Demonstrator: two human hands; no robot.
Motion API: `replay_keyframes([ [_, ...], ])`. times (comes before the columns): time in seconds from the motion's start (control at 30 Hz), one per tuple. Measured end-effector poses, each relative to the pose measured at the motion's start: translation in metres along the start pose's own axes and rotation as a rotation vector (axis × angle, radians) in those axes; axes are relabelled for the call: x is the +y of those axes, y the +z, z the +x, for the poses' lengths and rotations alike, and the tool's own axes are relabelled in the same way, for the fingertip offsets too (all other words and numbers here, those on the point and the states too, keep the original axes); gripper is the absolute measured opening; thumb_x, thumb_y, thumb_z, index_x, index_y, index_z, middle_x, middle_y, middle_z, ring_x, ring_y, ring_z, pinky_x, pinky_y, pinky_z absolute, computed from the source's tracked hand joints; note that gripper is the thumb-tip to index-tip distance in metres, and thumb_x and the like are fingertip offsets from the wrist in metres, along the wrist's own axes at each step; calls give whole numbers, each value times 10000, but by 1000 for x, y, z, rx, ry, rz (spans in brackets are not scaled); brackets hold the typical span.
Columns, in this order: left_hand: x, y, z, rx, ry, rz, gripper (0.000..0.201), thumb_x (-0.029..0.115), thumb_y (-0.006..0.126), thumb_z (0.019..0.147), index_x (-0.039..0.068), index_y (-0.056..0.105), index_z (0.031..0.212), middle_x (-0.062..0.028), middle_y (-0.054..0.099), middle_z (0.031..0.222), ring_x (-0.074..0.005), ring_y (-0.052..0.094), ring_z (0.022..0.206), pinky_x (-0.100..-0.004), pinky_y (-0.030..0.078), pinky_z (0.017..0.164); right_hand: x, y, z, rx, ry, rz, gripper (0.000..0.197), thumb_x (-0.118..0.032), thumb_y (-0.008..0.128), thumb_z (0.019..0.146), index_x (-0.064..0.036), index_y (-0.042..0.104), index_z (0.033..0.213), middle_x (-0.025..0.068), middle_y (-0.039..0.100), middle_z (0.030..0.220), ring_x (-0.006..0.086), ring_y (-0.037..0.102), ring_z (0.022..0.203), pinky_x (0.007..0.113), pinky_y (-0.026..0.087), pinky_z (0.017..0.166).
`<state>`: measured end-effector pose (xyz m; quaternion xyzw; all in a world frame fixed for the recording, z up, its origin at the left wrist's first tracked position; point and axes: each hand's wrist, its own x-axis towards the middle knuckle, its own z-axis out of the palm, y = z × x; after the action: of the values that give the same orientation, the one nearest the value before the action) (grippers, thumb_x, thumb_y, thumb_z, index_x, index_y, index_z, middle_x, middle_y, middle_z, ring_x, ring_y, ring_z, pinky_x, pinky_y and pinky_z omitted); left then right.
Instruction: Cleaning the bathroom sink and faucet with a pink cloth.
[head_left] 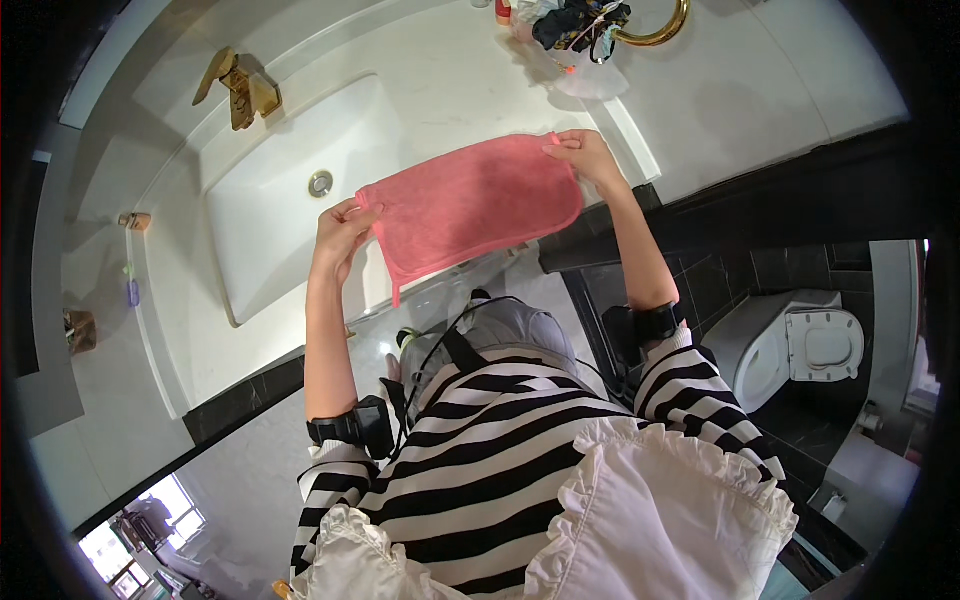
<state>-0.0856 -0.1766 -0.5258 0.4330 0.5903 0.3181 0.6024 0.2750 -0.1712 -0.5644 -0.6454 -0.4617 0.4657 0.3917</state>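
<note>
A pink towel (475, 205) is stretched out flat between my two hands, above the counter's front edge. My left hand (342, 235) pinches its left upper corner, thumb on top. At the far right corner, my right hand (588, 160) grips the towel between thumb and fingers. The cloth's lower edge hangs loosely toward me, and a small loop or tip dangles at its lower left. Behind and left of the towel lies the white sink basin (265, 205) with a round drain (320, 184). Part of the basin's right side is covered by the towel.
A gold faucet (240, 92) stands at the basin's back left. On the back right of the counter (450, 95) is a clear container (590, 80) of dark hair ties, beside a gold ring (660, 30). A white toilet (770, 350) with its lid raised stands to the right.
</note>
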Motion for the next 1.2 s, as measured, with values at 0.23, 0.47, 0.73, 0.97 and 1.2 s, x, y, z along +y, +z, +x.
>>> replay_keyframes([
  [0.23,26,22,-18,22,2,-87,176,135,612,761,72,544,910,3,582,757,-89,556,674,-247,464,579,-35,46,-44,446,-705,-565,341,-201,699,666,-39,543,922,65,575,751,166,560,665,278,440,585],
  [0.47,47,81,-30,5,97,-158,373,13,565,725,35,429,1072,-67,511,811,-135,550,659,-250,507,527,-60,149,-127,-60,-308,-182,528,-329,738,588,-51,405,890,104,555,734,203,568,650,307,439,573],
  [0.73,59,123,-17,-134,195,-174,301,-22,546,718,19,468,1005,-89,487,844,-131,547,676,-234,506,552,-20,119,-116,221,-337,24,352,-103,634,664,-13,434,939,110,546,740,183,581,673,311,447,572],
  [0.97,78,160,-2,-437,249,-39,518,46,588,759,14,333,1210,-128,581,965,-136,574,758,-244,465,662,-13,59,-116,361,-191,113,322,-69,553,695,-5,474,1000,160,559,770,293,568,706,362,456,653],
  [1.2,73,109,-13,-531,327,171,151,120,568,795,5,556,892,-79,619,854,-114,578,773,-219,430,637,7,26,-140,565,-349,-406,360,-76,561,712,-28,480,1060,147,539,959,293,518,865,344,424,727],
])
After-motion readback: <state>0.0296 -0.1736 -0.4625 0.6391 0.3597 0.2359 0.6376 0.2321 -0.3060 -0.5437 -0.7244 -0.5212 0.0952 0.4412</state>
